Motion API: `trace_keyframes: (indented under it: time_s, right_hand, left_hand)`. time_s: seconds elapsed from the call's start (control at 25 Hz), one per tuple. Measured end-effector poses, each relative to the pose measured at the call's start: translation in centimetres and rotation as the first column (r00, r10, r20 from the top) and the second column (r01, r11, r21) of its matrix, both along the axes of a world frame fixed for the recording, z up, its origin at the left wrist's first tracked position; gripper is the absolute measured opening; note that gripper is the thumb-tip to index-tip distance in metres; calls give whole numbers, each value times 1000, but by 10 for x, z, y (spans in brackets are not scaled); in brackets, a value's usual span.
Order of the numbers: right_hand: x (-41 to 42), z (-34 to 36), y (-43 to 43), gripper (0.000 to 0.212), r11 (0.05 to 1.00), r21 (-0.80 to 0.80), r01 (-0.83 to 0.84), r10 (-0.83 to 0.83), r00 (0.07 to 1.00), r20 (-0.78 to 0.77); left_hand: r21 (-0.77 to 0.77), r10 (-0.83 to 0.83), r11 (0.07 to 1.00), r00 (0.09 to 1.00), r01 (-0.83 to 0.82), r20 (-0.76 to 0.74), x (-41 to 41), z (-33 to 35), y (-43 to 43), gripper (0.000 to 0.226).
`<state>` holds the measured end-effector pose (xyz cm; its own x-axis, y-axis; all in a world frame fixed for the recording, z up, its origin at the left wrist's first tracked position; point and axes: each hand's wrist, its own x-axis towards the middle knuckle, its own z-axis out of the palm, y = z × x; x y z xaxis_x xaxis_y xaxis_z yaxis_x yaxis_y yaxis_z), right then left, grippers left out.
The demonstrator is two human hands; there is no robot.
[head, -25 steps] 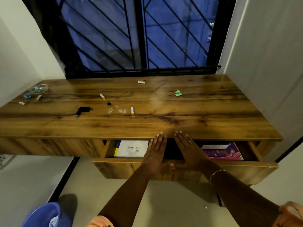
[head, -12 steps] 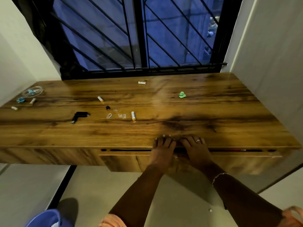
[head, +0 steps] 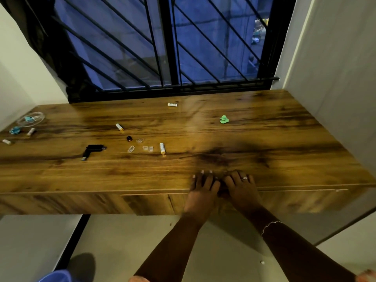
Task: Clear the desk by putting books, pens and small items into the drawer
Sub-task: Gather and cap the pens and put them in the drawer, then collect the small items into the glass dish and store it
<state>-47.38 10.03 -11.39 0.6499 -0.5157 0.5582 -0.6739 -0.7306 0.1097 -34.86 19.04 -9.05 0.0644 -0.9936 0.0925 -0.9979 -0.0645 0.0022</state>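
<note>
The wooden drawer point(head: 295, 200) under the desk point(head: 264, 139) is pushed in flush, its contents hidden. My left hand point(head: 202, 190) and my right hand point(head: 242, 190) lie side by side with straight fingers over the desk's front edge, palms against the drawer front. Small items lie on the desktop: a black adapter point(head: 92, 151), a battery point(head: 162, 148), another battery point(head: 119, 127), a third battery point(head: 172, 104) near the window, a crumpled green paper point(head: 224, 119), a small black cap point(head: 129, 138) and clear plastic bits point(head: 148, 148).
At the desk's far left sit a clear round lid point(head: 30, 118), a teal clip point(head: 15, 130) and two small white cylinders point(head: 31, 131). A barred window point(head: 162, 47) backs the desk, white walls flank it. A blue bucket point(head: 57, 276) stands on the floor.
The drawer went from open, showing books, to fully pushed in. Both hands moved forward with it and now rest over the desk edge.
</note>
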Motion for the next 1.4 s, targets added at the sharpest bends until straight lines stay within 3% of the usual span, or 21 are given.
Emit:
trace_keyframes:
  time_s: [0.08,0.2,0.32,0.4,0.48,0.56,0.84,0.96,1.16,1.2,1.28,1.4]
  right_hand:
    - [1,3,1,36,999,31,15,-15,1000,-19]
    - [2,7,5,33,995,100,4,1,999,-53]
    - [4,19,9,36,976,217,18,4,995,-98]
    - [3,26,12,43,961,273,39,1,990,-144]
    - [3,33,14,45,955,290,62,-9,984,-179]
    - [9,35,20,42,945,314,92,-30,980,-198]
    - [43,41,11,34,850,437,295,-177,941,-290]
    - [64,32,0,46,851,470,234,-95,949,-301]
    - [121,57,-5,56,829,554,73,-8,993,-118]
    - [134,58,-10,56,829,558,46,-3,997,-77]
    - [158,60,-20,53,829,559,-5,51,996,-67]
    - [198,63,-34,46,798,597,-80,83,996,22]
  left_hand:
    - [-23,-15,1000,1000,15,-11,2,-4,-2,71]
    - [-84,-53,995,999,52,-8,2,-8,-2,37]
    - [42,-41,998,995,45,-92,3,-3,0,43]
    - [52,-41,998,991,48,-131,11,0,1,61]
    - [24,-75,996,952,86,-296,23,10,0,71]
    - [130,-17,988,893,85,-449,26,23,-1,69]
    - [172,-65,979,963,113,-261,48,16,3,67]
    - [125,19,992,971,11,-237,68,29,3,78]
    - [5,52,999,963,-52,-264,121,41,-1,91]
    - [40,78,997,956,-69,-281,134,44,-2,91]
    - [48,148,989,952,-140,-268,160,44,-4,75]
    - [30,216,976,929,-218,-299,200,48,-11,68]
